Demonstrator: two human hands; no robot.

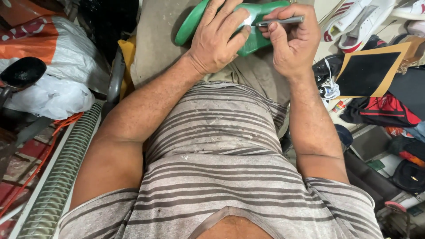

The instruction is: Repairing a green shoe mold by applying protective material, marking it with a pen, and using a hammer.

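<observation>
My left hand (220,39) presses down on a green foot-shaped shoe form (258,39) that rests on my lap, fingers spread over its top. My right hand (293,43) grips a thin grey metal tool (283,20), held like a pen with its tip against the green form near my left fingers. Much of the green form is hidden under my left hand. My striped grey shirt fills the lower half of the view.
White sneakers with red stripes (354,20) lie at the upper right. A black sheet on brown board (371,73) and red-black bags (380,110) sit to the right. White and orange plastic bags (53,57) and a ribbed metal grille (66,172) are at the left.
</observation>
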